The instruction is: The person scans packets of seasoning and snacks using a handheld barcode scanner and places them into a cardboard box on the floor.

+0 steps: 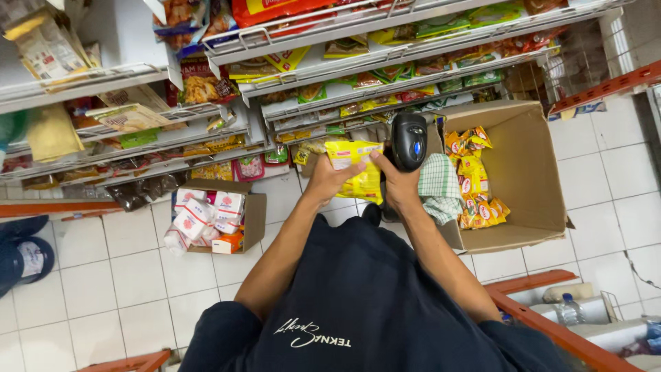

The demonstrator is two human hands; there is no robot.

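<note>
My left hand [329, 180] grips a yellow snack packet [357, 169] from its left side, held out in front of my chest. My right hand [398, 184] pinches the packet's right edge with the thumb and also holds a black handheld scanner [409, 141], which sticks up above the packet. A green-and-white checked cloth [439, 186] hangs over the edge of a large open cardboard box [523, 165] just right of my right hand. Inside the box lie several yellow and orange snack packets [475, 180].
White wire shelves [358, 69] stocked with snack and noodle packets run across the top. A smaller open carton [241, 213] with white and red packs sits on the tiled floor at left. Orange rails [544, 324] and a water bottle [570, 310] lie at lower right. A blue shoe [24, 255] is at far left.
</note>
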